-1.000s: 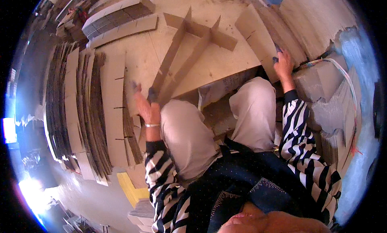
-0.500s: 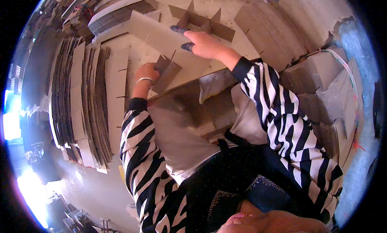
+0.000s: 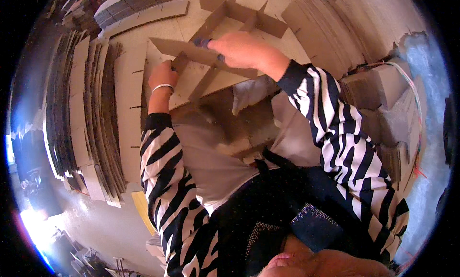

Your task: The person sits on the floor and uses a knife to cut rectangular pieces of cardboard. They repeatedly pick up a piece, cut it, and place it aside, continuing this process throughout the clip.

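Observation:
On the work table, interlocking cardboard strips stand on edge as a partly crossed divider point(image 3: 203, 80). My left hand point(image 3: 164, 76), with a bracelet at the wrist, is closed on the left end of a short strip. A long cardboard strip point(image 3: 175, 47) runs across the short ones. My right hand point(image 3: 237, 47), wearing dark finger covers, pinches that long strip near its middle. The right hand and forearm hide part of the divider's right side. Just beyond stands another cardboard divider point(image 3: 261, 23) with crossed strips, apart from my hands.
Many slotted cardboard sheets point(image 3: 91, 118) stand stacked to the left. Further stacks lie at the far left point(image 3: 136, 8) and along the right side point(image 3: 321, 32). A bare part of the table point(image 3: 191, 25) shows between them. Blue plastic sheeting point(image 3: 421, 133) hangs at the far right.
The long strip, earlier tilted up in my right hand, now stands lower across the short strips. My left hand has shifted left and slightly away from me.

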### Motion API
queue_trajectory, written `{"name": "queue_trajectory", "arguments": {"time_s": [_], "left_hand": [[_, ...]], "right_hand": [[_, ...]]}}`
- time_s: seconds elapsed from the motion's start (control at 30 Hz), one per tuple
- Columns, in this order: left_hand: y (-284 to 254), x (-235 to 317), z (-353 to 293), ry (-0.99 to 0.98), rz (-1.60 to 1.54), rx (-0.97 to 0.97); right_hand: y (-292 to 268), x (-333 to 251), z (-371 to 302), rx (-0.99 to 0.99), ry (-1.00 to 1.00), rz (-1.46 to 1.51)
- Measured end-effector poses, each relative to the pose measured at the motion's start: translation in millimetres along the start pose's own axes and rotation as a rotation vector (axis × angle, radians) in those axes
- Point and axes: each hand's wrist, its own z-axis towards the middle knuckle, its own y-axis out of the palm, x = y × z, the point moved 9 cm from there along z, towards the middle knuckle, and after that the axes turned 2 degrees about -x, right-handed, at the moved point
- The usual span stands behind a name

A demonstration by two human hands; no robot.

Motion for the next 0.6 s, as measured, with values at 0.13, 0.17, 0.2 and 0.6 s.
{"name": "queue_trajectory", "arguments": {"time_s": [0.13,0.17,0.2,0.6], "left_hand": [[-53,38,-32,0.165,-0.075,0.231],[-62,47,-38,0.246,-0.172,0.27],[-45,55,-37,0.267,-0.209,0.124],[38,84,-54,0.459,-0.122,-0.269]], "right_hand": [[30,0,-6,-0.087,0.06,0.038],[33,3,-8,-0.06,0.064,0.034],[36,8,-12,-0.033,0.07,0.031],[74,7,-16,-0.153,0.047,-0.019]]}}
